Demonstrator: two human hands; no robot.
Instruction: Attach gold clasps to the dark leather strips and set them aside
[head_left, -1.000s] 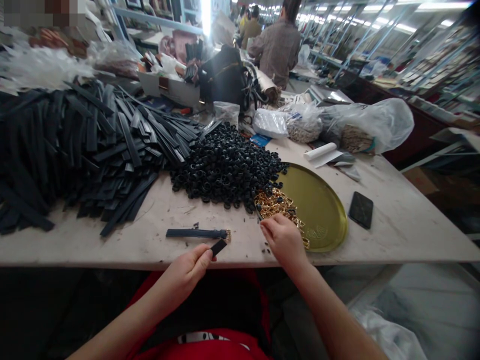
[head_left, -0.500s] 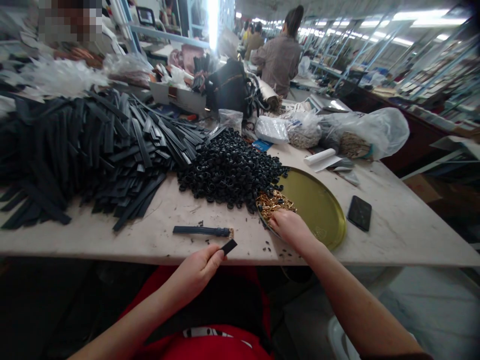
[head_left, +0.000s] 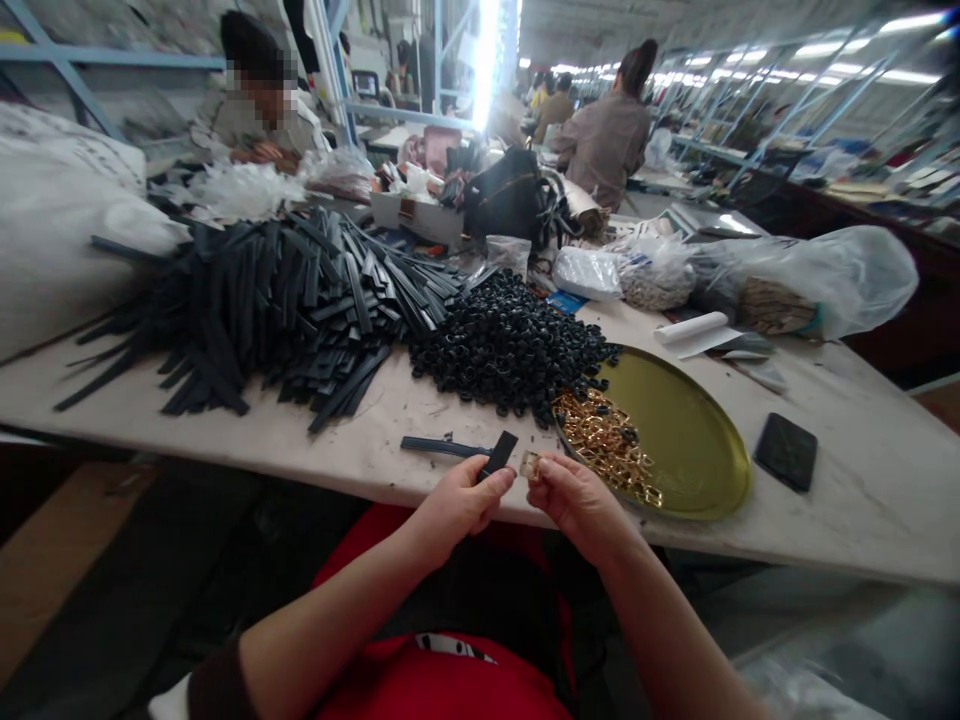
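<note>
Between the thumb and fingers of my left hand (head_left: 471,497) is a short black strap (head_left: 501,452), its end pointing up and to the right. My right hand (head_left: 571,497) pinches a small gold buckle (head_left: 530,465) just right of the strap; the two are apart. Behind my left hand a finished-looking dark strap (head_left: 435,446) lies on the table, its right end hidden. Gold buckles (head_left: 600,430) are heaped in the left part of a round gold tray (head_left: 694,440). A pile of small black loops (head_left: 510,345) touches the tray's left rim.
Many long black strips (head_left: 262,300) cover the table's left side, by a white sack (head_left: 67,240). A phone (head_left: 786,452) lies right of the tray. Plastic bags (head_left: 847,275) and a black bag (head_left: 510,195) stand behind. Two people (head_left: 607,140) are nearest across the tables.
My right hand has left the buckle heap and come beside my left hand with a gold buckle. The strap in my left hand is tilted more upright. The view has shifted left.
</note>
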